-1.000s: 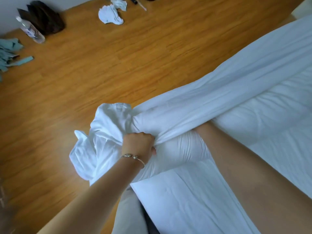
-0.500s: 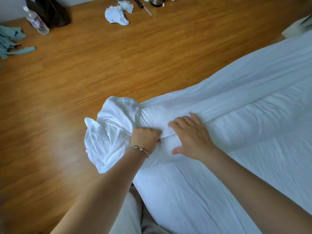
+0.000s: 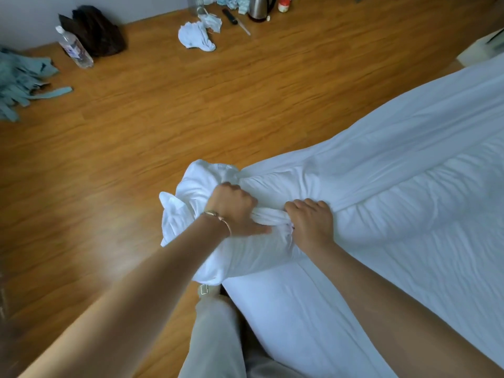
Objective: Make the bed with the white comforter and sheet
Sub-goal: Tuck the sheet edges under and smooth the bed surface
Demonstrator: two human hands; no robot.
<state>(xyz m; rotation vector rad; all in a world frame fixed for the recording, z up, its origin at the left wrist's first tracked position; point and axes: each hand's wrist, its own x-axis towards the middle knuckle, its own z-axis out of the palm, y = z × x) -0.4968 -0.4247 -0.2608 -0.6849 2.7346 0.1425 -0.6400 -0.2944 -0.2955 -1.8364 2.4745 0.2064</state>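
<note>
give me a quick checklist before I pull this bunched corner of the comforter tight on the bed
1. Left hand grip on the bunched comforter corner: ok.
2. Right hand gripping the twisted fabric beside it: ok.
3. Corner bunch lies flat: not ok, it hangs off the bed's edge.
4. Sheet on the mattress smooth near you: ok.
5. Far end of the comforter aligned: cannot tell, out of view.

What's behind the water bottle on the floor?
A dark brown bag slumps right behind the water bottle, by the wall. The bottle covers the bag's lower left part, so whether they touch cannot be seen.
</note>
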